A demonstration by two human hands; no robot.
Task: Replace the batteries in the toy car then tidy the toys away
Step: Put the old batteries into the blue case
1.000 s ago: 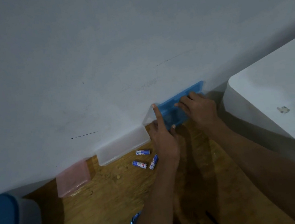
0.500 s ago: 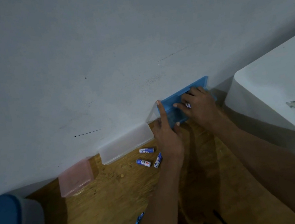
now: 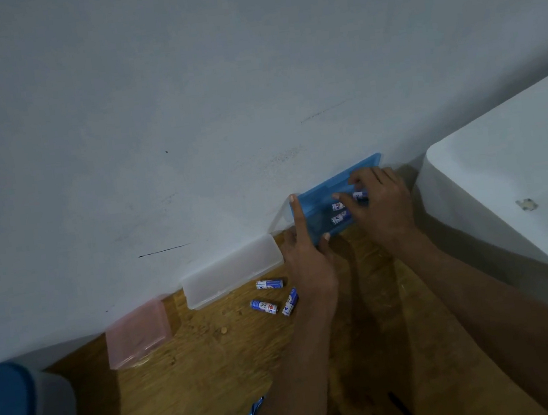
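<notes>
Nearest the person, a small blue piece (image 3: 256, 409) and a dark pen-like tool (image 3: 403, 408) lie on the wooden floor (image 3: 189, 373); the toy car itself cannot be made out. Further off, three loose batteries (image 3: 271, 299) lie just left of the left hand (image 3: 306, 255), which braces the blue case (image 3: 313, 202) with forefinger straight up its left edge and thumb at its near edge. The right hand (image 3: 382, 204) reaches into the case, fingertips on the batteries (image 3: 345, 210) inside; whether they pinch one cannot be told. If the brace slips, the case, propped against the wall (image 3: 249, 72), could tip and spill cells among the loose ones, mixing old with new. A second ago the right hand covered the case and no batteries showed inside.
</notes>
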